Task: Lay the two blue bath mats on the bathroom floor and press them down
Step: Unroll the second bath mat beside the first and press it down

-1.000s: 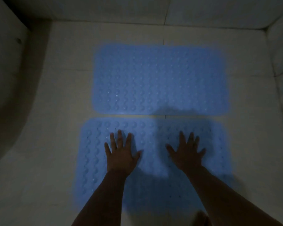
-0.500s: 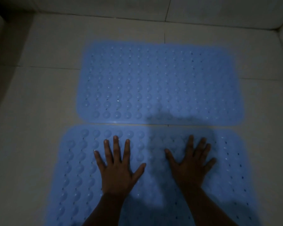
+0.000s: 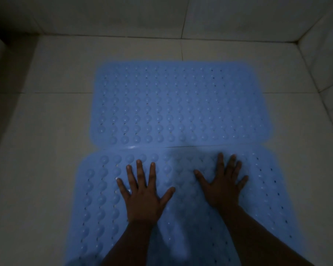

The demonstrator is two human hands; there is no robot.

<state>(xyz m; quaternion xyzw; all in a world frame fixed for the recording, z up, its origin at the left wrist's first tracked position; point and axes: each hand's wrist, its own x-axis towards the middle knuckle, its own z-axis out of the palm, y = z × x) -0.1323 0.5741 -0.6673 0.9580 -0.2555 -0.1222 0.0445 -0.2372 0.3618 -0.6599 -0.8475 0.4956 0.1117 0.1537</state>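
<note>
Near mat point(image 3: 190, 217) cut off below

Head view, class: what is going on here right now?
A person is kneeling or leaning over a tiled floor in dim light, with two blue mats laid out flat. The far mat lies untouched; the near mat sits right against its near edge. The left hand and the right hand both lie palm-down on the near mat, fingers spread and straight, pressing it to the floor near its far edge.
</note>
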